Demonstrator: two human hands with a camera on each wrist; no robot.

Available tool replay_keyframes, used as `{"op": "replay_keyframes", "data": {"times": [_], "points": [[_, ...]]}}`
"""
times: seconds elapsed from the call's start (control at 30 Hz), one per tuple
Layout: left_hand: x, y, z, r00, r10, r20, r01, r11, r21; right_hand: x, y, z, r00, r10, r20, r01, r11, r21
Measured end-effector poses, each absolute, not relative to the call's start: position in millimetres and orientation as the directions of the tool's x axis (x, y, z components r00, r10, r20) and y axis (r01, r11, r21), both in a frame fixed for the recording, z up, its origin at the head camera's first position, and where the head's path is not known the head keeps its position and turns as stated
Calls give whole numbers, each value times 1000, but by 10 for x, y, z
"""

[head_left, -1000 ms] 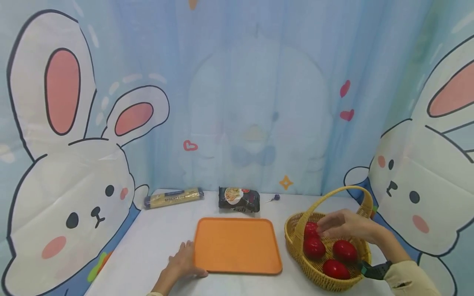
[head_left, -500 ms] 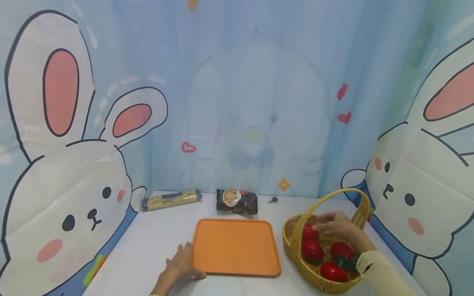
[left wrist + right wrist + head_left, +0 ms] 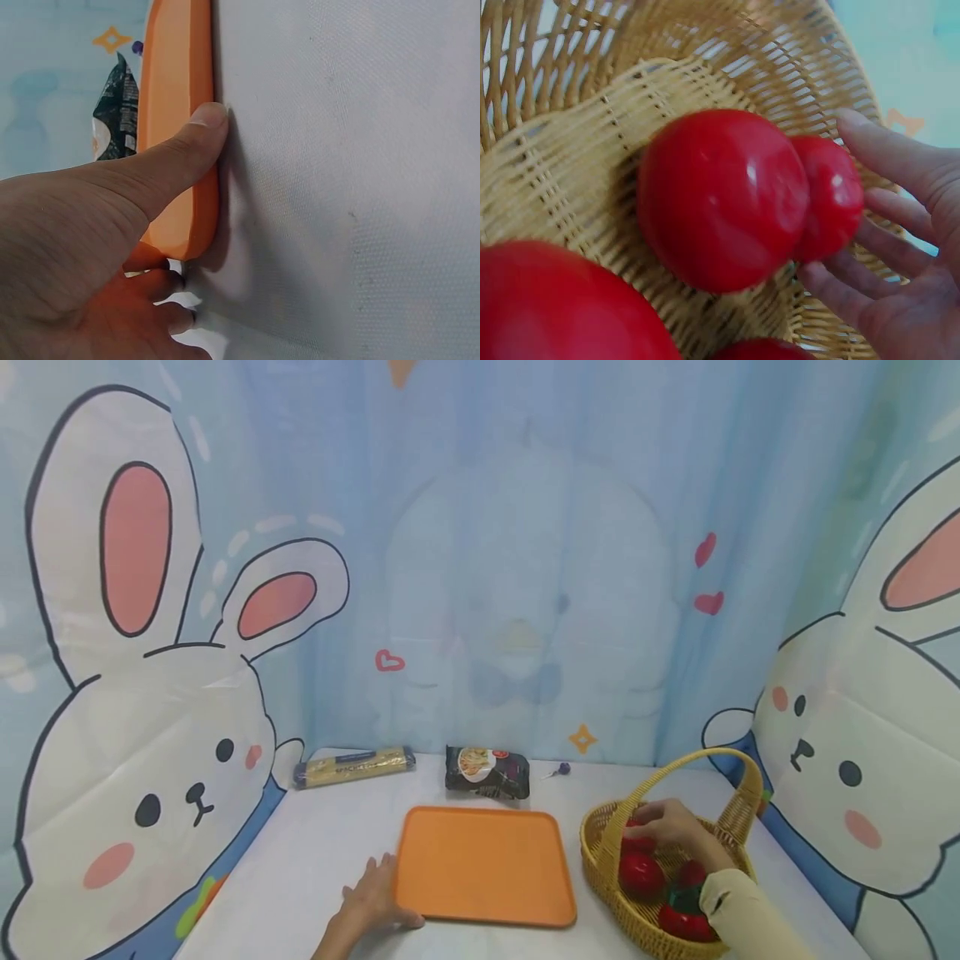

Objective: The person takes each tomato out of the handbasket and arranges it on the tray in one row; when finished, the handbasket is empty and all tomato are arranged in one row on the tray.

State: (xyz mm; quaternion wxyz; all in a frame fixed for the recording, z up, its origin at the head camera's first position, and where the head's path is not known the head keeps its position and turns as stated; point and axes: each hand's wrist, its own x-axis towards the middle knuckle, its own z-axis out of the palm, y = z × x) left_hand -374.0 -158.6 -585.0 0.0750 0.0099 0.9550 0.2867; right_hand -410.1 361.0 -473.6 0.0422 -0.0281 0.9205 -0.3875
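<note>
My left hand [image 3: 371, 897] is at the near left corner of an orange tray [image 3: 483, 864], fingers spread along its left side. In the left wrist view, the thumb [image 3: 184, 154] rests across the tray's near rim. My right hand [image 3: 675, 828] reaches into a yellow wicker basket [image 3: 626, 918] under its arched handle. Its thumb and fingers are spread around the farthest glossy red, apple-like fruit [image 3: 832, 195], fingertips right at its sides. A larger red fruit [image 3: 720, 199] sits beside that one, and more lie nearer, partly hidden by the wrist and sleeve.
Along the back of the white table [image 3: 337, 843] lie a yellow spaghetti pack [image 3: 355, 767], a black food packet [image 3: 487, 772] and a small purple lollipop-like thing [image 3: 562, 769]. A blue curtain [image 3: 517, 568] with rabbit figures hangs behind and at both sides.
My right hand has lowered further into the basket, from above the fruits to around the farthest one. The left hand stays at the tray's corner. The view has shifted slightly.
</note>
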Motion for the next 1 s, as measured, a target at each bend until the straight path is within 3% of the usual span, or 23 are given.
{"op": "replay_keyframes", "data": {"times": [0.23, 0.5, 0.77, 1.0], "points": [[-3672, -1547, -5785, -991, 62, -123, -17, 830, 558, -4101, 3561, -4869, -992, -111, 65, -126, 732, -669], [-3414, -1460, -5490, -989, 39, -146, -51, 825, 563, -4063, 3484, -4953, -996, -50, 79, -90, 754, -651], [-3617, -1554, -5779, -991, 58, -118, -20, 822, 570, -3991, 3509, -4898, -997, -46, 58, -72, 766, -639], [-3338, -1420, -5301, -986, 40, -159, -59, 819, 571, -3979, 3549, -4833, -999, -31, 31, -44, 759, -650]]}}
